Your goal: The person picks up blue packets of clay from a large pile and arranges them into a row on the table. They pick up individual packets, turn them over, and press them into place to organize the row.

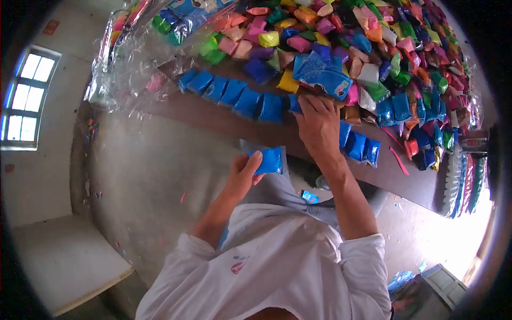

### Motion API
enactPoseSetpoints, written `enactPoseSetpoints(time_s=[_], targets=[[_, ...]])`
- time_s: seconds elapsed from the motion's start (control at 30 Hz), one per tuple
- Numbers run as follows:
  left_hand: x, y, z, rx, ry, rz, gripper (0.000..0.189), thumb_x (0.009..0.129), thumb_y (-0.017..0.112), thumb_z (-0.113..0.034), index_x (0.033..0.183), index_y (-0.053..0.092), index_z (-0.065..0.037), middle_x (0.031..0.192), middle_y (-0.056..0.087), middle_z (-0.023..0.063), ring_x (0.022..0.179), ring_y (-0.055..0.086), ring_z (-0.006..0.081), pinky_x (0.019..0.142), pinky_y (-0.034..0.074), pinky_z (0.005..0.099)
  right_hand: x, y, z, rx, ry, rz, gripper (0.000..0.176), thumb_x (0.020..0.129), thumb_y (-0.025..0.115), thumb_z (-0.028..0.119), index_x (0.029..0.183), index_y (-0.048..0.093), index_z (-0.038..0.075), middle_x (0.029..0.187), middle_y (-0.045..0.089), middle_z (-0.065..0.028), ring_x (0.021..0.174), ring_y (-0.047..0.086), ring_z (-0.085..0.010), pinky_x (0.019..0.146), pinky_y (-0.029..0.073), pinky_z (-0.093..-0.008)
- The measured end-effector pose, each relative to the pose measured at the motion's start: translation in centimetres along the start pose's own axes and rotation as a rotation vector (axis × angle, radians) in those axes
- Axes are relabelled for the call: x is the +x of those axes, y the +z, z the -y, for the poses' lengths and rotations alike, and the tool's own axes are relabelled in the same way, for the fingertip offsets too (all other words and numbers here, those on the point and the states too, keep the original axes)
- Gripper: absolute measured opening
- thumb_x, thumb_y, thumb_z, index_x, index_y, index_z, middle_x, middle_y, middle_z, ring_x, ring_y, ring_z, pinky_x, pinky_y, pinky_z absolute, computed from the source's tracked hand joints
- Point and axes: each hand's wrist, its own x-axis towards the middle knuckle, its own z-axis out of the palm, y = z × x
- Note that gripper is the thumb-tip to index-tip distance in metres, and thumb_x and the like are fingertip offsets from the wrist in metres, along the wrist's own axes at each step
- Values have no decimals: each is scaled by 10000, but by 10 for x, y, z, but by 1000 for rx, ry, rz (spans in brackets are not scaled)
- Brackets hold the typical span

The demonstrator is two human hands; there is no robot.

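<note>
My left hand [242, 176] is closed around a small, soft-looking blue packet [268, 160], held over my lap just off the table's near edge. Farther up, my right hand [319, 125] rests at the table edge with its fingers curled down over another blue packet [294, 103], which is partly hidden by them. To its left runs a row of similar blue packets [232, 92]. More blue packets [356, 145] lie right of my wrist. Just beyond my fingers is a larger printed blue pouch [323, 76].
A large heap of multicoloured packets [341, 32] covers the far side of the brown table [413, 188]. Clear plastic wrapping [128, 69] spreads at the left. Pink strips [399, 161] lie at the right, near stacked packet strips [465, 184]. A blue wrapper [309, 197] shows below the table.
</note>
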Motion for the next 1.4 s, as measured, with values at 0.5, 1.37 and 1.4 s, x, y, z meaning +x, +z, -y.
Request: enactPoseSetpoints(time_s=[0.5,1.37,1.4], targets=[[3,3,5,-17,-7,-19,436,904,459,-406,589,446,-106,498,437,-1,437,392,67,431,278,225,-44,-36,9,1957,1083,8,144,894,520,152,929,582,27,788,645,-127,632,629,-174,588,549,-285],[5,3,10,-196,-43,-87,427,896,471,-411,616,473,-88,513,473,32,412,430,103,395,314,237,-61,-40,47,1041,737,-145,170,817,581,39,977,557,-15,866,612,-94,689,585,-188,618,472,-289],[4,4,8,-193,-64,-117,433,894,472,-418,616,474,-85,514,473,32,415,433,104,398,316,238,-56,-39,45,1046,735,-142,170,817,581,39,977,557,-15,866,612,-94,689,585,-188,618,472,-289]])
